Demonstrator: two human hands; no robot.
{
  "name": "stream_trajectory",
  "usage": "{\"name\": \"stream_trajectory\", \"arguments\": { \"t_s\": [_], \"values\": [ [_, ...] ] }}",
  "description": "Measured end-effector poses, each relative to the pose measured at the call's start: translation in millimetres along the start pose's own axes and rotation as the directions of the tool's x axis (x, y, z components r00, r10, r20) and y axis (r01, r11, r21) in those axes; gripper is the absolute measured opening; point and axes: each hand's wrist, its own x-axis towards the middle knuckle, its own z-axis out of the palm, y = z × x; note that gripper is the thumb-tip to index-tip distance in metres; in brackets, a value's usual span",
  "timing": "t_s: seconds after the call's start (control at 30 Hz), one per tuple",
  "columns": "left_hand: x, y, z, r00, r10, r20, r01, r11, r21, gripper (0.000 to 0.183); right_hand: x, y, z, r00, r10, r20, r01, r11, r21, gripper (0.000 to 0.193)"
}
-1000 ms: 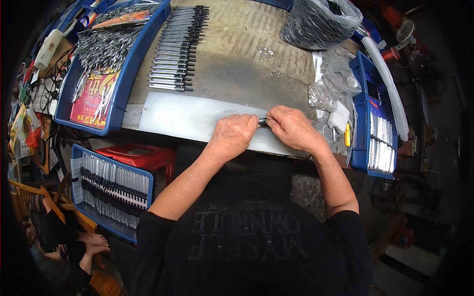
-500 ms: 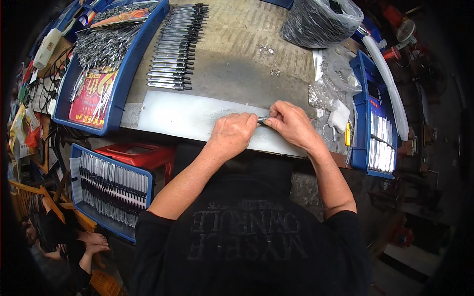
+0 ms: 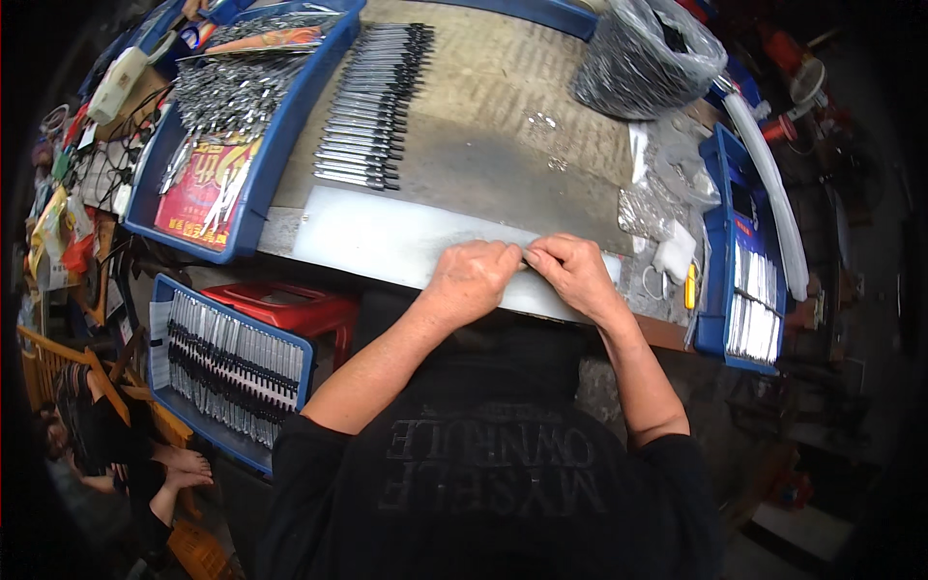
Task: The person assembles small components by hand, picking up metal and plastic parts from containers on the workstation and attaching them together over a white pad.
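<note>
Over the long white sheet (image 3: 362,227) at the bench's near edge, my two hands meet with fingers curled. My left hand (image 3: 474,278) is closed, its thumb and forefinger pressed together. My right hand (image 3: 572,271) pinches close beside it, fingertips nearly touching the left ones. Between them shows a little of a small dark rod-like part (image 3: 525,260), mostly covered by the fingers; its kind cannot be made out. Beyond the sheet, a neat column of silver pens with black ends (image 3: 372,106) lies side by side on the bench.
A blue tray (image 3: 253,208) heaped with silver parts stands left; below it, a blue crate (image 3: 307,372) of lined-up pens beside a red stool (image 3: 280,295). To the right are a grey plastic bag (image 3: 643,72), clear bags, a yellow-handled tool (image 3: 690,287) and another blue tray (image 3: 713,242).
My hands have drawn closer together, and the dark part between them is now mostly hidden. The whole view has shifted slightly, so the bench sits a little lower and further right.
</note>
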Motion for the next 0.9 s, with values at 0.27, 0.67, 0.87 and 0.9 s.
{"name": "stream_trajectory", "arguments": {
  "t_s": [0.27,0.67,0.87,0.9],
  "values": [
    [-0.3,1.2,0.2,1.0,0.001,-0.005,-0.001,0.999,-0.042,0.014,-5.5,1.0,8.8,0.992,0.0,-0.125,0.0,1.0,0.004,0.015],
    [-0.7,-4.0,-7.7,0.999,0.042,0.003,-0.041,0.995,-0.089,0.01,-10.8,4.7,24.0,0.969,-0.062,-0.241,0.06,0.998,-0.014,0.018],
    [12.9,-66.7,-40.2,0.998,-0.036,-0.058,0.039,0.998,0.054,0.014,-16.1,14.9,31.1,0.924,-0.112,-0.366,0.135,0.99,0.039,0.023],
    [19.7,-78.8,-49.8,0.99,-0.134,-0.042,0.137,0.987,0.083,0.02,-14.4,11.7,30.4,0.915,-0.144,-0.378,0.158,0.987,0.008,0.018]
  ]
}}
